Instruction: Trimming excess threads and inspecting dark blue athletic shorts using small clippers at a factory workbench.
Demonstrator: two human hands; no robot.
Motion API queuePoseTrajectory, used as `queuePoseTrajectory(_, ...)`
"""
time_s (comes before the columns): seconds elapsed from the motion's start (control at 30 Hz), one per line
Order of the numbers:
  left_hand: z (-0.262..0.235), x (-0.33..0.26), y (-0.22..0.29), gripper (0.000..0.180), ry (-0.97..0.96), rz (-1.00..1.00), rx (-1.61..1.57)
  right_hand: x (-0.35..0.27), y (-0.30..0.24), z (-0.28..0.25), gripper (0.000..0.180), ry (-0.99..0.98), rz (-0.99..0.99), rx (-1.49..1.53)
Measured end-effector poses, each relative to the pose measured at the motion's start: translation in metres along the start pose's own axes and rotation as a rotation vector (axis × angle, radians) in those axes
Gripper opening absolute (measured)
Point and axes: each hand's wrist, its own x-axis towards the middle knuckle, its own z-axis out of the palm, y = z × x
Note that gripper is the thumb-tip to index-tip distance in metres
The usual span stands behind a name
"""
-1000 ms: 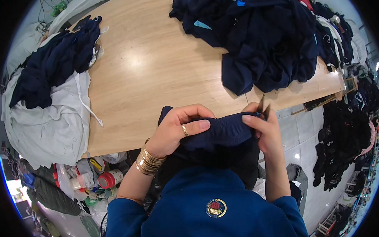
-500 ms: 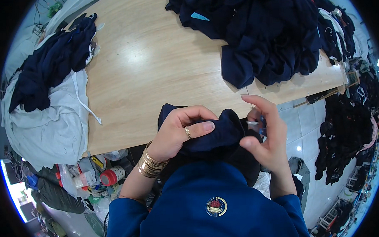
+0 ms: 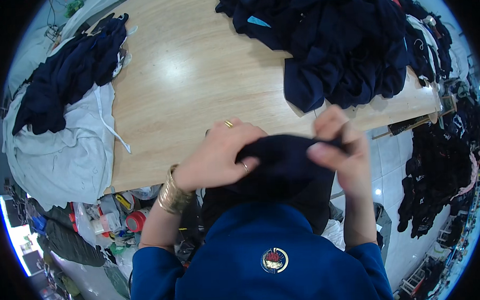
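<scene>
A dark navy garment (image 3: 288,164) is stretched between my hands at the table's near edge, above my lap. My left hand (image 3: 216,156), with rings and a stack of gold bangles (image 3: 174,192) at the wrist, is closed on the garment's left side, thumb on top. At the garment's right end, my right hand (image 3: 341,146) pinches the edge between thumb and curled fingers. That hand is smeared by motion, and whether anything else sits in its palm is hidden.
A heap of navy garments (image 3: 347,51) covers the table's far right. On the left lie a navy garment (image 3: 73,76) and pale grey cloth (image 3: 71,156). Below the wooden table (image 3: 170,110) at left is a red-lidded container (image 3: 135,221). Dark clothes (image 3: 426,180) lie on the right floor.
My right hand has closed on the garment's right edge; a small metal tool seen in it earlier no longer shows. The bunched garment is now spread wider, and my left hand has shifted left.
</scene>
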Motion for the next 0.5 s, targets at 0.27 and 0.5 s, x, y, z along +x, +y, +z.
queuePoseTrajectory(0.27,-0.054,-0.039,-0.017,0.036,-0.094,-0.482,-0.517,0.001,0.005,-0.036,0.014,0.398,0.389,0.62)
queuePoseTrajectory(0.5,-0.058,-0.056,-0.027,0.037,0.085,-0.571,-0.862,-0.008,0.02,-0.04,0.009,0.435,0.43,0.698)
